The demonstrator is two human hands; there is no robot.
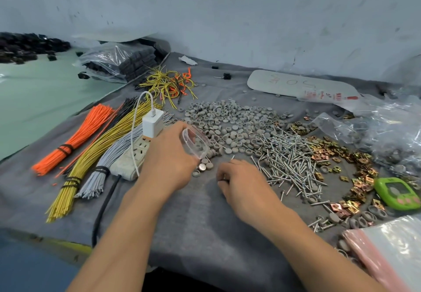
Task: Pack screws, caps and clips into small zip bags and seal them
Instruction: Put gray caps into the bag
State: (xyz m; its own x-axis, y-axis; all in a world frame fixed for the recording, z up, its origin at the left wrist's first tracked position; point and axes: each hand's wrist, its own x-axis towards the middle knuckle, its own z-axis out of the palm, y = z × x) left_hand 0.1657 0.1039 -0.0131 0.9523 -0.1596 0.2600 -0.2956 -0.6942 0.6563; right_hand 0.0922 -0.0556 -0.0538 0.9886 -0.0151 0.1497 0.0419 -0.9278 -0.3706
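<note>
Left hand (168, 155): gripping small clear zip bag (195, 141), mouth facing right, grey caps (230, 118) lying beyond.
Right hand (243, 180): fingers curling, pinching one screw (232, 158), tip pointing far.
Screw pile (289, 155): lying just right of right hand, the nearer one; zip bag waiting far-left of it.
Writing: red print showing on far plastic bag (328, 96), unreadable.

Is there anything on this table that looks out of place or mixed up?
The piles overlap: grey caps spill into the screws, and brass clips are scattered around the green timer. A power strip with a white charger lies beside the wire bundles.
</note>
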